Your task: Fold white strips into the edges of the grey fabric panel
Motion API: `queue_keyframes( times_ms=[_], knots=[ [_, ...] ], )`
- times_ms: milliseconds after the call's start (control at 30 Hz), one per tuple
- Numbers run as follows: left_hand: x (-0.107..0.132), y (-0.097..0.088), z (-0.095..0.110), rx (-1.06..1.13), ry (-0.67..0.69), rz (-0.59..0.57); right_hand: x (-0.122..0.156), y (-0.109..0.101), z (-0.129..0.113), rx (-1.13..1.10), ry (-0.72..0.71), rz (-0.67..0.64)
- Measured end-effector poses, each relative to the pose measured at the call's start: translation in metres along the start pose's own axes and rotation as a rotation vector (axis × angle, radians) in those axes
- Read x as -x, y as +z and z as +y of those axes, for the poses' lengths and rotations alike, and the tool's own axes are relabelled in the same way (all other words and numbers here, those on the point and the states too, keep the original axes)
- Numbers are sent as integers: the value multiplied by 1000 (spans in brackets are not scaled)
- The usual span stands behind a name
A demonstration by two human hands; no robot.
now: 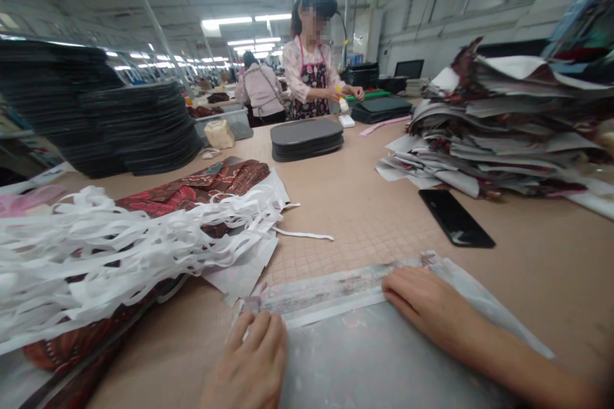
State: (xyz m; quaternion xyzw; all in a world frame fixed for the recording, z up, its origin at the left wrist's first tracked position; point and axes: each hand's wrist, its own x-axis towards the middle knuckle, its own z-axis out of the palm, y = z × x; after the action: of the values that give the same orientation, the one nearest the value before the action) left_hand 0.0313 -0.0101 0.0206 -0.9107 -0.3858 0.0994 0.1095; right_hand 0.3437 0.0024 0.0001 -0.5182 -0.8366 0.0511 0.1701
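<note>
Cloth (364, 358), grey and faintly mottled, lies spread on the table (355, 204) directly before the person, its near part running out of view at the bottom. Its far edge carries a folded-looking band (330, 284), with a narrow white strip (336, 308) along the band's near side. The left hand (259, 351) is at the left end of the band, fingers bent and close together; the thumb is hidden, so I cannot tell whether it pinches the cloth. The right hand (426, 297) rests on the cloth towards the right end of the band, fingers together and partly curled; whether it grips or only presses, I cannot tell.

Beyond the right hand lies a black phone (455, 217), and past that a tall, uneven pile (503, 121) of pale and dark red sheets. To the left, a tangle of white ribbons (144, 243) lies over red patterned fabric (192, 188). Grey panels (307, 134) are stacked further back, nearer a co-worker in a dark apron (314, 83).
</note>
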Motion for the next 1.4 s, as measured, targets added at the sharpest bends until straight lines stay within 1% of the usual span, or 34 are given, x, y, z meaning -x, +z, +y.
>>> queue_keyframes(
  times_ms=[167,233,267,333,400,500,600,700,800,967,1067,1200,1300,1400],
  knots=[
    [-45,-15,24,108,225,-97,-2,-3,-7,38,31,-11],
    [-58,-15,31,124,253,-117,-3,-5,-9,68,31,-20],
    [-61,-13,33,126,254,-105,-3,-7,-10,84,29,-24],
    [-65,-10,33,143,246,-49,-1,-14,-9,111,31,-22],
    [-65,-6,31,185,239,-3,2,-23,-5,119,35,11],
    [-65,-2,27,235,235,19,11,-39,6,74,59,69],
    [-69,-1,27,236,256,46,20,-46,17,-11,136,39],
    [-77,-6,29,188,260,11,25,-43,25,-94,259,-3],
    [-84,-12,33,108,247,-20,26,-36,30,-145,346,-5],
    [-93,-17,46,36,310,8,25,-32,30,-152,358,18],
    [-102,-20,57,63,338,13,24,-31,29,-133,360,20],
    [-115,-28,67,101,336,25,22,-28,26,-105,357,42],
    [-123,-32,71,148,350,-4,27,-32,29,-118,373,71],
    [-126,-31,74,176,348,-33,36,-40,36,-147,418,90]
  ],
)
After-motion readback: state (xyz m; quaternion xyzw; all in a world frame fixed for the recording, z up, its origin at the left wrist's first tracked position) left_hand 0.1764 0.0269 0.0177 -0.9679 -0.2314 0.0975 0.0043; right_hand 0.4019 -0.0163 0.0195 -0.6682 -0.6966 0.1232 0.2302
